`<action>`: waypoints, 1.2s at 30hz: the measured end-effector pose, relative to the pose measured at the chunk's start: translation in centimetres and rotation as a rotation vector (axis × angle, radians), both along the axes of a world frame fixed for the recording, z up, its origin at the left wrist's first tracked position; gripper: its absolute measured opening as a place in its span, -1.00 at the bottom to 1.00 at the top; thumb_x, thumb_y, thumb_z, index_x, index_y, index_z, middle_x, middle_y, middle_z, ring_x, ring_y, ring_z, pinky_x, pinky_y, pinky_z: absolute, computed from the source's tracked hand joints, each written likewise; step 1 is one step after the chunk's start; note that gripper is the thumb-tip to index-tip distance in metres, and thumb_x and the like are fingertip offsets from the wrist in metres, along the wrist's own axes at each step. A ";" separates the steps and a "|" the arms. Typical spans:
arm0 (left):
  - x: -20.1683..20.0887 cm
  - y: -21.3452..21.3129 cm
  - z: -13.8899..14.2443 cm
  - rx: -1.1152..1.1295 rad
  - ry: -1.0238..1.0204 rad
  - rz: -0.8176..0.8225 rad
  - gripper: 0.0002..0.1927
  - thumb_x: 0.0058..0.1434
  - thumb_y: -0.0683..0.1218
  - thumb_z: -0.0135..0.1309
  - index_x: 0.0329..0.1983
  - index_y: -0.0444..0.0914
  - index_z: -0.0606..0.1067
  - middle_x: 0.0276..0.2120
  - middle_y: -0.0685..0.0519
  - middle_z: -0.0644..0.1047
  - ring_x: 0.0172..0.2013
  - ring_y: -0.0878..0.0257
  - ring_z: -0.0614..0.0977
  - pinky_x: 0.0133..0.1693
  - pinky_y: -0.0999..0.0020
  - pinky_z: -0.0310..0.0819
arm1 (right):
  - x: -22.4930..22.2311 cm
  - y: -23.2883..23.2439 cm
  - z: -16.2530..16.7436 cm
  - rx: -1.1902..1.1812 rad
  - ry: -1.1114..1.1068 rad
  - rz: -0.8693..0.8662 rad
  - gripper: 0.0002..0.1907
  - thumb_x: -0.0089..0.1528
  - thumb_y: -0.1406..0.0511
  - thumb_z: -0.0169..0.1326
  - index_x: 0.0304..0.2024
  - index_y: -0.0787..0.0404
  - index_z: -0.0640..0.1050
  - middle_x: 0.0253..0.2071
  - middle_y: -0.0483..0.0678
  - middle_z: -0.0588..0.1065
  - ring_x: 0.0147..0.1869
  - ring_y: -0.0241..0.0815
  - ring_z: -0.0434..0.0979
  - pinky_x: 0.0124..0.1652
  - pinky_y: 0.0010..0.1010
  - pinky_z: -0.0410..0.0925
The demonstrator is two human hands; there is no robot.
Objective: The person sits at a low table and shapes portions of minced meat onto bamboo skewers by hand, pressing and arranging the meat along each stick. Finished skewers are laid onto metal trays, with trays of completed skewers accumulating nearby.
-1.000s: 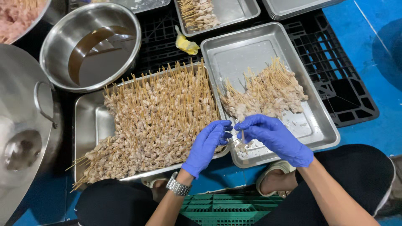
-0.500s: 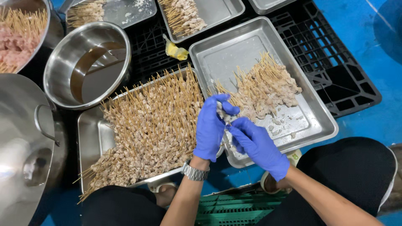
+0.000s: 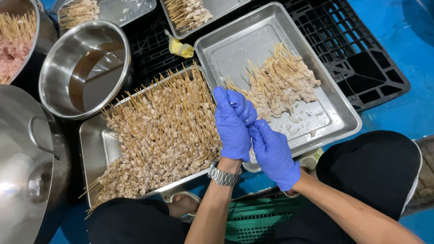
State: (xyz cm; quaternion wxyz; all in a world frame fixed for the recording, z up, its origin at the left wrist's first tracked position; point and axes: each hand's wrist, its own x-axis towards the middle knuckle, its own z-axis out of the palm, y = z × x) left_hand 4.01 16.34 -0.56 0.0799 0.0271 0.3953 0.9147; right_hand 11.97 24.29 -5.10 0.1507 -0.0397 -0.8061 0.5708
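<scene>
Both my hands wear blue gloves and meet over the gap between two steel trays. My left hand (image 3: 233, 122) is curled around a bamboo skewer whose tip pokes out above its fingers. My right hand (image 3: 272, 152) presses in from below, fingers closed on the same skewer's lower end, which is mostly hidden. The left tray (image 3: 90, 138) is packed with a heap of meat skewers (image 3: 158, 140). The right tray (image 3: 344, 110) holds a smaller pile of skewers (image 3: 282, 86) at its middle and some loose meat scraps.
A steel bowl with brown liquid (image 3: 86, 68) stands at the upper left, a large pot lid (image 3: 22, 176) at the left edge. Pink minced meat (image 3: 11, 56) fills a far-left bowl. More skewer trays (image 3: 190, 13) sit behind. A black crate (image 3: 361, 68) lies underneath, a green crate (image 3: 262, 221) by my knees.
My hands rose from the right tray's near rim toward the trays' gap and closed together, the left now above the right. The view shifted down and right.
</scene>
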 end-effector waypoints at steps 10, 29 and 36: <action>0.0 1.9 0.7 0.043 0.116 -0.087 -0.50 0.50 0.27 -0.17 -0.44 -0.12 0.17 -0.56 0.20 0.11 -0.58 0.40 0.10 -0.54 0.43 -0.03 | 0.2 1.2 0.6 0.036 0.065 -0.086 -0.78 0.41 0.34 -0.11 0.07 0.26 0.47 -0.43 0.11 0.52 -0.43 -0.01 0.60 -0.40 -0.29 0.36; -0.2 1.1 0.7 0.080 0.132 -0.135 -0.51 0.53 0.25 -0.18 -0.41 -0.13 0.21 -0.53 0.18 0.14 -0.56 0.40 0.12 -0.52 0.43 -0.01 | -0.2 0.1 0.2 0.082 0.126 -0.129 -0.79 0.42 0.32 -0.09 0.05 0.26 0.47 -0.51 0.18 0.45 -0.45 0.22 0.54 -0.46 -0.21 0.31; -2.1 -0.3 6.3 0.069 -0.560 -0.174 -0.40 0.34 0.26 -0.47 -0.22 -0.33 0.35 -0.45 -0.08 0.41 -0.43 0.14 0.50 -0.31 0.28 0.44 | -1.7 -0.3 1.0 -0.030 0.108 -0.088 -0.85 0.44 0.30 -0.07 -0.06 0.28 0.44 -0.44 0.14 0.43 -0.47 0.02 0.43 -0.39 -0.27 0.31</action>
